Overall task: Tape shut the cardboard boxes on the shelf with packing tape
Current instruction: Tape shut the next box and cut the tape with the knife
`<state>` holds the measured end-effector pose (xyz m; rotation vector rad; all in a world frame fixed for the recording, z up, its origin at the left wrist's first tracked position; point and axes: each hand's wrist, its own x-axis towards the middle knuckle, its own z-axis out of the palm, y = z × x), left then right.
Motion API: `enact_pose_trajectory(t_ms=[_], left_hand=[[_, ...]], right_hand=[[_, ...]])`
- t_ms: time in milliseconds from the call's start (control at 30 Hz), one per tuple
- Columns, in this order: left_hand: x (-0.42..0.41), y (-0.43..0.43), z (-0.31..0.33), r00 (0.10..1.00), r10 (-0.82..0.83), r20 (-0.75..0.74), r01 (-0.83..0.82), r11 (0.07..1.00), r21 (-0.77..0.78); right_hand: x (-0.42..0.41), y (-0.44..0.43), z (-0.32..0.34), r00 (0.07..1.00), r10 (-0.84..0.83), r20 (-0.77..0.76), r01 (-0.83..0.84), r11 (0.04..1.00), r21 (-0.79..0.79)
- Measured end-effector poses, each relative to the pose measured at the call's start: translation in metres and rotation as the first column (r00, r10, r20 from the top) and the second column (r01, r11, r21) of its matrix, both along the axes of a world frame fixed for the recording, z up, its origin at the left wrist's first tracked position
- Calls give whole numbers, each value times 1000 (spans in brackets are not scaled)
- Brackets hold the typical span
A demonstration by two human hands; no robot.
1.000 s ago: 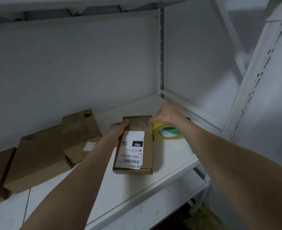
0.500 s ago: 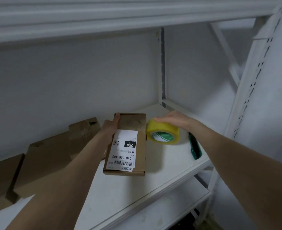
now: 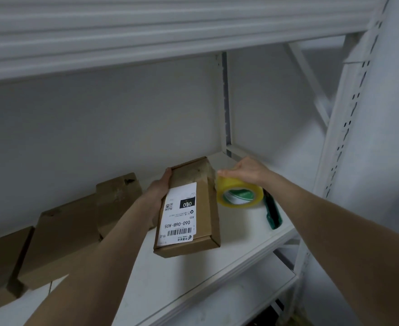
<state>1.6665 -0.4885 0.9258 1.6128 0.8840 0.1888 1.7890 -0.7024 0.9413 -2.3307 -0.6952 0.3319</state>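
**Shelf stock: one box in hand, with tape**

- Box (image 3: 207,208): flat brown cardboard, lying lengthwise away from the viewer at mid-shelf. Whether it rests flat on the board or is tipped up cannot be told. A glossy film shows across its far end.
- Label (image 3: 179,215): white, on the box top, with a barcode, a QR code and "060-06B-A05", printed upside down to the viewer.
- Left hand (image 3: 160,187): clasps the box's far left edge, fingers curled round the side.
- Tape (image 3: 240,194): yellow roll with a green-and-white core, standing tilted against the box's far right corner.
- Right hand (image 3: 247,171): grasps the roll from above, fingers curled over its top.
- Cutter (image 3: 272,214): green, lying on the board just right of the roll, partly behind it.
- Other boxes (image 3: 64,241): three, brown, in an overlapping row to the left along the back, partly hidden by the left forearm.
- Shelf (image 3: 193,278): white board with a raised front lip.
- Lower shelf (image 3: 240,302): white, below the front lip.
- Upper shelf (image 3: 146,31): white, blurred, overhead.
- Post (image 3: 349,114): white slotted upright at the right, with a diagonal brace behind it.
- Wall (image 3: 99,125): plain grey-white, behind the rack; light is dim.
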Motion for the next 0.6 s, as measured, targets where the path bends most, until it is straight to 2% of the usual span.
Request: enact_pose_trajectory(t_ms=[67, 200, 333, 400, 533, 600], left_hand=[[0, -6, -3, 1000, -22, 6, 22, 998, -55], [5, -21, -9, 995, -88, 37, 92, 985, -143], [15, -27, -26, 994, -96, 53, 106, 969, -222], [21, -30, -34, 992, -129, 11, 129, 977, -167], [31, -44, -37, 977, -204, -61, 209, 972, 105], [35, -43, -35, 954, -298, -36, 300, 953, 35]], right_hand=[[0, 0, -4, 999, -1, -32, 2, 999, 35], [1, 1, -7, 980, -44, -193, 80, 980, 180], [4, 5, -6, 954, -111, -280, 169, 967, 191], [6, 6, -7, 952, -130, -279, 181, 969, 167], [10, 4, -9, 963, -126, -240, 160, 979, 127], [11, 7, -10, 971, -147, -189, 164, 983, 78]])
